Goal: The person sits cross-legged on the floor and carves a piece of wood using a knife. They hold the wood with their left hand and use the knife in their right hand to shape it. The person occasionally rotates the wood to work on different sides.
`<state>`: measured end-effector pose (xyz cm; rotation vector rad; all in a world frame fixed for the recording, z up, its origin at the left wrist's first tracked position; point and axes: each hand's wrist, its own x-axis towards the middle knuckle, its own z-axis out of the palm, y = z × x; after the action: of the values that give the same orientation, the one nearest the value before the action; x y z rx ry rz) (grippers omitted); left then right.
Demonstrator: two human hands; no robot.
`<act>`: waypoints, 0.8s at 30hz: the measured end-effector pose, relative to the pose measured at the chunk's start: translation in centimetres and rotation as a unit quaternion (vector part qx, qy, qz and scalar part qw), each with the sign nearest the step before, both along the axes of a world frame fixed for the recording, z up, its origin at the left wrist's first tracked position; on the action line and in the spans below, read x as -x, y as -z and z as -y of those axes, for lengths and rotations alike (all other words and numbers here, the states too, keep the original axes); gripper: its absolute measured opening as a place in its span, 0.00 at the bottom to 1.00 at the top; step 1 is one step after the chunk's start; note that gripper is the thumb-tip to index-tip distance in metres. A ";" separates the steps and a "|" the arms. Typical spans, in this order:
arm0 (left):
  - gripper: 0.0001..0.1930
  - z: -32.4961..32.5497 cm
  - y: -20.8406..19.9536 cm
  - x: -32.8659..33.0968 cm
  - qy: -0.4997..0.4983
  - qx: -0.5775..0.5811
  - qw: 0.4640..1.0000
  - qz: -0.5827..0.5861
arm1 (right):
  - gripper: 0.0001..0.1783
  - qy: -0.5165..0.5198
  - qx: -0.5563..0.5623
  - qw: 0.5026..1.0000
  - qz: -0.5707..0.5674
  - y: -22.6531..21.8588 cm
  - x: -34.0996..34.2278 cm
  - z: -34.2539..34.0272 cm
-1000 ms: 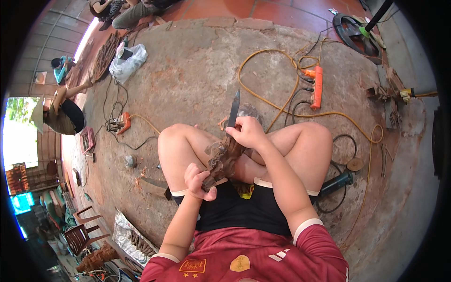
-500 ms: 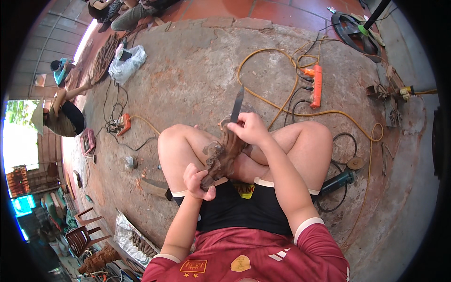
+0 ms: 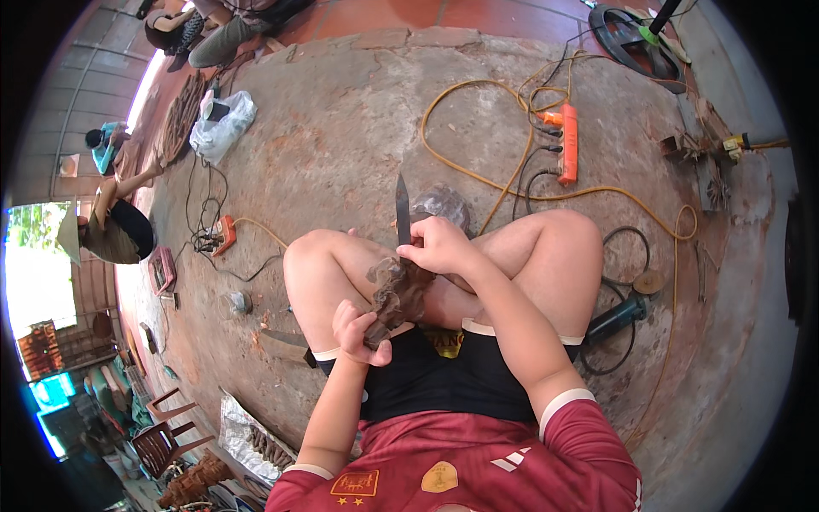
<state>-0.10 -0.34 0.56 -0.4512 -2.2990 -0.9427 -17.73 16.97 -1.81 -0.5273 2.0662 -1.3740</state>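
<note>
A dark brown carved piece of wood (image 3: pixel 394 294) lies between my bent legs, slanting away from my lap. My left hand (image 3: pixel 360 333) is closed around its near end, with the thumb toward my lap. In my right hand (image 3: pixel 442 244) is a flat, dark metal file (image 3: pixel 403 209), pinched between thumb and fingers, its pointed end up and away from me. The file's lower part is hidden by my fingers and meets the far part of the carving. Just beyond the right hand sits a rounded grey-brown lump (image 3: pixel 442 205), partly covered.
An orange power strip (image 3: pixel 569 145) with a looping yellow cord lies ahead right; another orange socket block (image 3: pixel 224 235) is at left. A green power tool (image 3: pixel 616 322) rests beside my right thigh. A plastic bag (image 3: pixel 223 128), a glass jar (image 3: pixel 235 304) and a seated person (image 3: pixel 115 226) are leftward.
My right hand has shifted left and slightly nearer along the carving with the file, whose tip moved left and down. More of the rounded lump shows. My left hand stays in place.
</note>
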 end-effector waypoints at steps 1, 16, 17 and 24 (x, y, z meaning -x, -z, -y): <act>0.21 0.0 0.1 0.0 0.000 -0.002 1.000 0.000 | 0.13 -0.003 -0.026 1.000 -0.017 -0.2 0.0 0.0; 0.21 0.4 1.0 -0.4 -0.014 -0.016 1.000 0.007 | 0.15 0.040 0.180 0.980 0.082 2.1 -0.4 0.1; 0.21 0.4 1.0 -0.4 -0.015 -0.018 1.000 0.007 | 0.16 0.046 0.139 0.987 0.067 2.2 -0.4 0.1; 0.23 0.4 1.1 -0.5 -0.017 -0.027 0.999 0.011 | 0.17 0.127 0.079 0.988 0.024 1.1 0.8 -0.8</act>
<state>0.44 -0.70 -0.53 -0.3784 -2.2873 -0.9953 -18.56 17.75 -2.90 -0.2995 2.0500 -1.6919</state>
